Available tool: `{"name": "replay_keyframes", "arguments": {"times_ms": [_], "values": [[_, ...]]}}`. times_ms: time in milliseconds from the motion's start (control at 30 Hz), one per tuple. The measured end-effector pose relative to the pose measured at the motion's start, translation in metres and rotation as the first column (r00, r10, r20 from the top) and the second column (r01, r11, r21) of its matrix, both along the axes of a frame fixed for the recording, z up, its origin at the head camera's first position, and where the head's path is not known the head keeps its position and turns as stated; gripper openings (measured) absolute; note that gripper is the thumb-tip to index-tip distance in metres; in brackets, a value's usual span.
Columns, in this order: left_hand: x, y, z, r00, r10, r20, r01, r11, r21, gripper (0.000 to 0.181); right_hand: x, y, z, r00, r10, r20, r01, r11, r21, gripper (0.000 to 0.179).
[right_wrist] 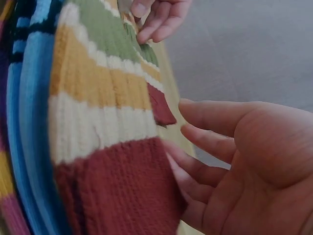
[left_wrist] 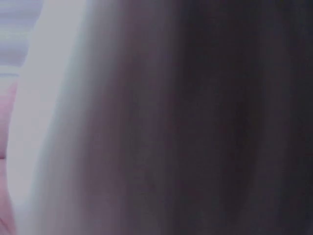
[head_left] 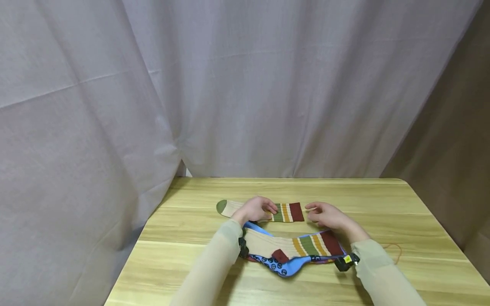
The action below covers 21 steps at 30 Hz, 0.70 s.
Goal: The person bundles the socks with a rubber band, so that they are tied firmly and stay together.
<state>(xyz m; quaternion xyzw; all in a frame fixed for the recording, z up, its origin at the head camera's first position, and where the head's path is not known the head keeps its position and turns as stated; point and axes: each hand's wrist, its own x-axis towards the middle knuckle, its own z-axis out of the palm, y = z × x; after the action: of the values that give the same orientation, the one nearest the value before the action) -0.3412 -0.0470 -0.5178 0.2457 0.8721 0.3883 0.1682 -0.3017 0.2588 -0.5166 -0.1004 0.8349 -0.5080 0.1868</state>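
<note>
A striped knit sock (head_left: 289, 212) with a green toe and dark red cuff lies flat toward the back of the table. My left hand (head_left: 257, 208) rests over its middle, fingers loosely bent. Past the cuff end, my right hand (head_left: 325, 214) hovers with relaxed, parted fingers and nothing in them. Nearer to me, a matching cream striped sock (head_left: 268, 242) lies on top of a blue patterned sock (head_left: 292, 267). The right wrist view shows the nearer sock's dark red cuff (right_wrist: 117, 186) beside my right fingers. Blurred pale and dark material covers most of the left wrist view.
The socks lie on a wooden table (head_left: 183, 259). Grey curtains (head_left: 245, 106) hang behind it and along the left. A thin orange strand (head_left: 399, 253) lies by the right forearm. Purple and yellow fabric shows beneath the blue sock.
</note>
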Motion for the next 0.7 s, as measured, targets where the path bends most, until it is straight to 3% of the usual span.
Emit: {"name": "replay_keyframes", "arguments": {"times_ms": [167, 700], "values": [[0.0031, 0.0076, -0.0064, 0.999, 0.008, 0.041, -0.012, 0.996, 0.086, 0.024, -0.0028, 0.0024, -0.0016, 1.0, -0.029, 0.003, 0.029, 0.999, -0.021, 0.057], [0.0045, 0.0096, -0.0104, 0.997, 0.055, 0.046, -0.058, 0.996, 0.061, 0.023, -0.0075, -0.0071, -0.0035, 0.995, -0.064, 0.078, 0.07, 0.995, -0.067, 0.064]]}}
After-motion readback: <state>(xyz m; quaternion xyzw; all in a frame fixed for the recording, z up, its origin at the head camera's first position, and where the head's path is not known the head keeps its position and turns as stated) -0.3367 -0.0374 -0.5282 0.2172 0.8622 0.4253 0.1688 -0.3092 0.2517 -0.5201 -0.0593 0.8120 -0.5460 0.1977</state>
